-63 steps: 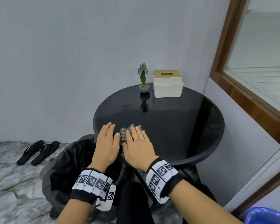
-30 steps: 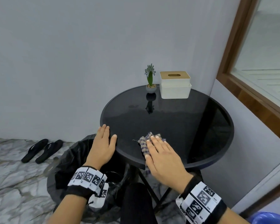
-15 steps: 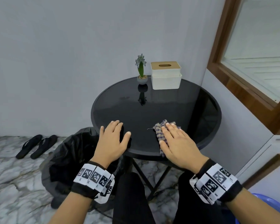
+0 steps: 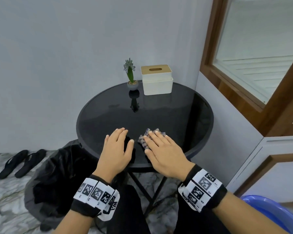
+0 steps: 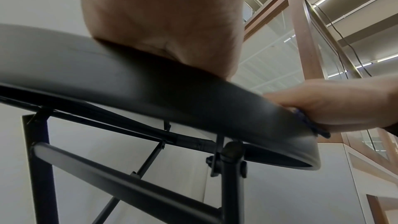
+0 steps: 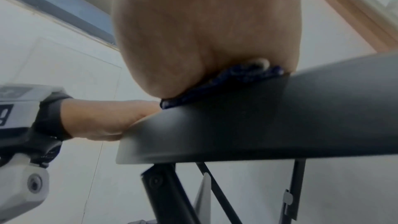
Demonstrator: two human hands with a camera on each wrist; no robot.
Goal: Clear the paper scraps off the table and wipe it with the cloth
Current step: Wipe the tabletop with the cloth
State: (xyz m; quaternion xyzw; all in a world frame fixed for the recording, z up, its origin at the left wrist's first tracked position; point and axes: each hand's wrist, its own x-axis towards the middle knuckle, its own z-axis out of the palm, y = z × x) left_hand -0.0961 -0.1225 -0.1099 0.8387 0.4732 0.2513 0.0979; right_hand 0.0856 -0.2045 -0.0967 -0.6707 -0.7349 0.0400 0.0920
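A checked cloth [image 4: 145,138] lies bunched on the round black glass table [image 4: 159,112], near its front edge. My right hand [image 4: 161,146] presses flat on the cloth with straight fingers. The cloth [image 6: 226,81] shows dark blue under the palm in the right wrist view, and its edge [image 5: 310,125] shows in the left wrist view. My left hand [image 4: 118,146] rests flat on the table just left of the cloth and holds nothing. I see no paper scraps on the table.
A small potted plant [image 4: 131,76] and a white tissue box [image 4: 156,81] stand at the table's back edge. A bin with a black bag [image 4: 57,174] sits on the floor to the left. Black sandals [image 4: 19,162] lie farther left. A blue basin [image 4: 269,213] is at lower right.
My right hand slid the cloth from the middle to the right along the front edge, then back toward the left. My left hand moved from the rim onto the tabletop.
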